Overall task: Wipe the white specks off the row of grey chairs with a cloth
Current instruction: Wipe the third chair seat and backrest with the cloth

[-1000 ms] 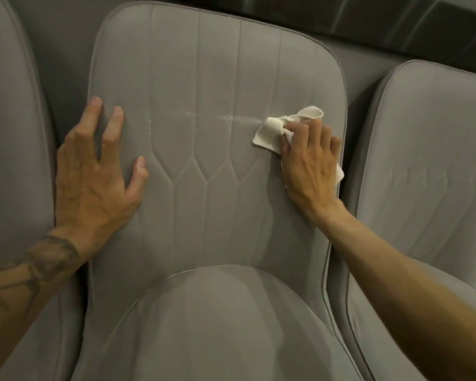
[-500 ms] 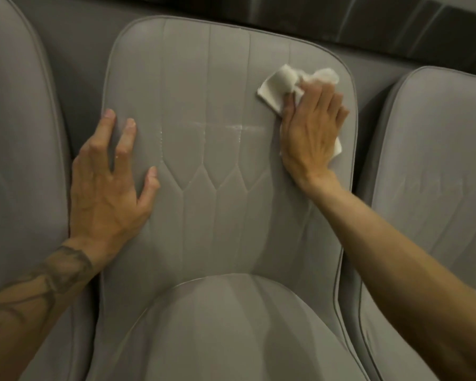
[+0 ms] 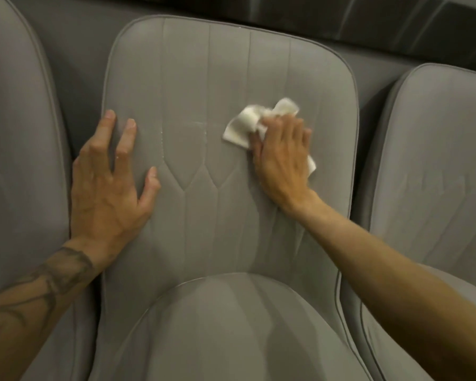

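Observation:
A grey padded chair (image 3: 226, 78) with stitched seams fills the middle of the head view. My right hand (image 3: 282, 158) lies flat on a crumpled white cloth (image 3: 243, 125) and presses it against the right half of the backrest. White specks (image 3: 201, 127) line the seams just left of the cloth, at mid height. My left hand (image 3: 110, 188) rests on the backrest's left edge with fingers spread and straight, holding nothing. Most of the cloth is hidden under my right palm.
A second grey chair (image 3: 17, 160) stands close on the left and a third grey chair (image 3: 437, 166) on the right. A dark ledge (image 3: 368, 20) runs behind the backrests. The middle chair's seat cushion (image 3: 231, 325) is at the bottom.
My right hand swept the cloth up to the backrest's top right, then back down and left toward the specks. My left hand stayed on the left edge.

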### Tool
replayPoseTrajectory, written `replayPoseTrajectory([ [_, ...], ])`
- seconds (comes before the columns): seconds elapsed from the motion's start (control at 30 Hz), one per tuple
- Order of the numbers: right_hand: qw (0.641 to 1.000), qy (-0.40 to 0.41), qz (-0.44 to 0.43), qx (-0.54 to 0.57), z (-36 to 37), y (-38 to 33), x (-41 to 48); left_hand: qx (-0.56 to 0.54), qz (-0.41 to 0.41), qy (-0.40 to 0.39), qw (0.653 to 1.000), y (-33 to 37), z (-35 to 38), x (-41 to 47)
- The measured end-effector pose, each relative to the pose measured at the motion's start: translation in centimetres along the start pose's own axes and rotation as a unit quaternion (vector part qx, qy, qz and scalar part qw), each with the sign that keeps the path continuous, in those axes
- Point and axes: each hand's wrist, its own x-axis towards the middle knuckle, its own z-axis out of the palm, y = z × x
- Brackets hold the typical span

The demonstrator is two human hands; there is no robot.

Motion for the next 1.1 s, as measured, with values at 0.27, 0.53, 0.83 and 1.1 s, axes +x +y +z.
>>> replayPoseTrajectory([
  [0.27,0.998,0.049,0.016,-0.023,0.5,2.1,6.8,0.000,-0.002,0.008,1.000,-0.4,0.4,-0.1],
  [0.53,0.989,-0.055,-0.137,0.022,-1.0,1.3,1.7,0.002,0.000,0.004,1.000,-0.4,0.4,0.0],
  [0.83,0.999,-0.033,0.012,0.011,0.1,-0.6,-1.2,0.004,-0.001,-0.003,1.000,-0.1,0.1,0.1],
  [1.1,1.000,0.015,0.006,-0.006,0.7,2.1,3.8,0.007,0.000,-0.001,1.000,-0.5,0.3,0.0],
])
